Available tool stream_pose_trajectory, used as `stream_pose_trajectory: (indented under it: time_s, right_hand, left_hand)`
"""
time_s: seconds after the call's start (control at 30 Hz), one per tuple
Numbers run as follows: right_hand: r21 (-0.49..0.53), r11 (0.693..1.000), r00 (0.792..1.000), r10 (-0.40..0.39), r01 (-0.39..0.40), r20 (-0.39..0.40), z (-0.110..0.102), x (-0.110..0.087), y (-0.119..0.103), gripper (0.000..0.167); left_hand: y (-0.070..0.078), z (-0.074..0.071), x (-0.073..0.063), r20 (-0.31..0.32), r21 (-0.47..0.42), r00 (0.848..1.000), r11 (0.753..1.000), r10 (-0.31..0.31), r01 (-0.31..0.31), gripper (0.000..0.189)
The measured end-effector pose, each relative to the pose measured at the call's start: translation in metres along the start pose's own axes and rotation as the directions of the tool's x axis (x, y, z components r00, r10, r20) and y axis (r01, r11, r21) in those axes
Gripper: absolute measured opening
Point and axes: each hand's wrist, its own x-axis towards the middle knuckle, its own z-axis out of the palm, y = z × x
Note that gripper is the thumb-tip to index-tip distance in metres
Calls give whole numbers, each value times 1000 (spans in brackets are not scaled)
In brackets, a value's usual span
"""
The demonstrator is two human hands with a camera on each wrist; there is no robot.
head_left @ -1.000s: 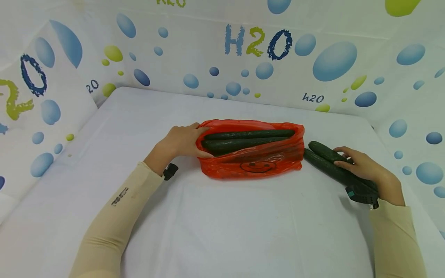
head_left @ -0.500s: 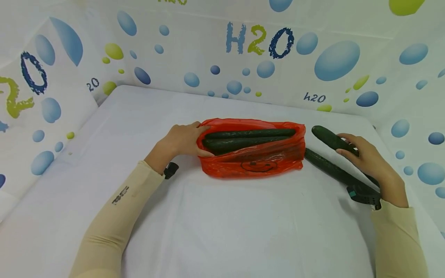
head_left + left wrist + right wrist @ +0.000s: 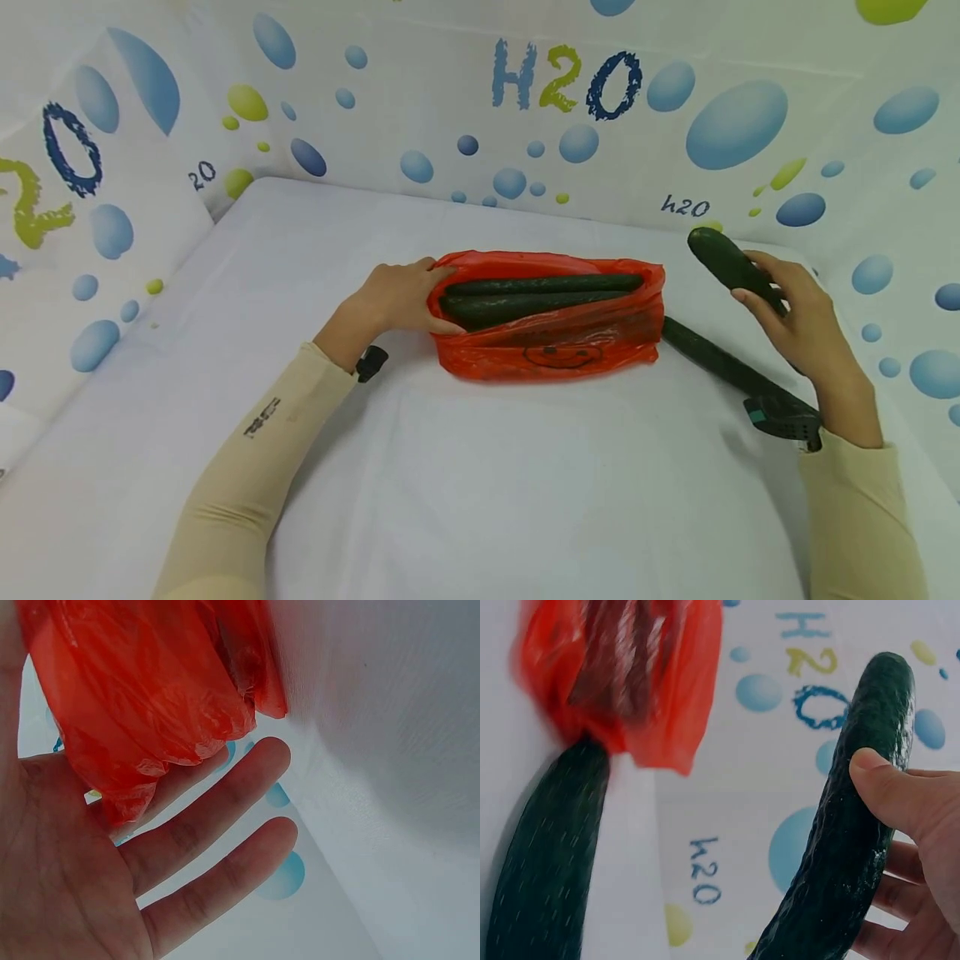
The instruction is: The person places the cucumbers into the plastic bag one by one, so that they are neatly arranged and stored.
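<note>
A red plastic bag (image 3: 480, 362) with a smiley face lies on the white table, its mouth gaping upward. Two dark green cucumbers (image 3: 517, 308) show inside it. My left hand (image 3: 397, 298) is at the bag's left end, thumb and index finger spread along the mouth; in the left wrist view its other fingers (image 3: 217, 889) stretch out straight past the red plastic (image 3: 127, 690). To the right, my right hand (image 3: 802, 321) grips a cucumber (image 3: 840, 847) raised off the table, thumb on one side, fingers on the other. Another cucumber (image 3: 720, 358) lies below it, tip against the bag's right end.
A white cloth covers the table (image 3: 525, 483). Behind it and at both sides hangs a white sheet (image 3: 420, 92) printed with blue and green drops and "H2O". Each wrist wears a small black camera, such as the right wrist camera (image 3: 780, 418).
My right hand has lifted one cucumber off the table, up and away from the one beside it. The left hand stays at the bag. The head view has tilted slightly.
</note>
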Motion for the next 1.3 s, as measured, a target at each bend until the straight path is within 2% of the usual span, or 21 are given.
stream_pose_trajectory:
  time_s: [0.3,0.53,0.7,0.87,0.97,1.17,1.3]
  right_hand:
    - [33,999,993,-38,42,-109,12,21,-19,56]
    - [96,994,969,-21,46,-245,25,36,-26,50]
    - [147,988,967,-1,40,-254,28,49,-38,54]
    - [163,983,966,-45,88,-256,29,62,-50,55]
    - [190,972,950,-77,139,-302,34,69,-55,53]
    - [284,925,898,-113,251,-425,51,82,-66,42]
    - [336,895,889,-126,293,-441,56,89,-78,45]
  left_hand:
    - [-1,-3,-1,5,-19,1000,1000,-5,5,95]
    - [2,-3,0,13,-17,1000,1000,-4,4,95]
    - [3,-4,-1,22,-12,1000,1000,-1,1,95]
    - [3,-3,1,19,-12,1000,1000,3,-3,94]
    - [3,-2,2,13,-18,1000,1000,8,-8,93]
    - [2,-3,1,22,-12,1000,1000,-2,2,94]
    - [1,-2,0,25,-15,1000,1000,-6,6,95]
